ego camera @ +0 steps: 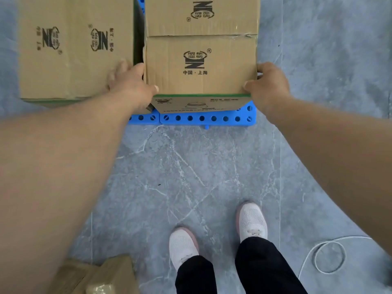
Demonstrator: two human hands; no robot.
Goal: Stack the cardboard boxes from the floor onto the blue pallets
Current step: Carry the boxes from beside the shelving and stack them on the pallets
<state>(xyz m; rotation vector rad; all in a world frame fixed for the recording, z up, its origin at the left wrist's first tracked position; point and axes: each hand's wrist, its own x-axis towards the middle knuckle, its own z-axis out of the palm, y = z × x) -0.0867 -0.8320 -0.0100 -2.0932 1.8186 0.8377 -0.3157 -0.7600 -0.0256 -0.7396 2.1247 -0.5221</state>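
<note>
A cardboard box [201,45] with a black logo sits on the blue pallet [207,118], its near edge close to the pallet's front rim. My left hand [131,81] grips the box's near left corner, thumb on top. My right hand [267,81] grips the near right corner, thumb on the top face. A taller stack of boxes [70,45] stands to the left on the adjoining pallet, with a narrow dark gap between the two.
Grey marbled floor [191,177] stretches from the pallet to my white shoes [250,221]. Another cardboard box [101,276] lies on the floor at the lower left. A loop of white cord [328,255] lies at the lower right.
</note>
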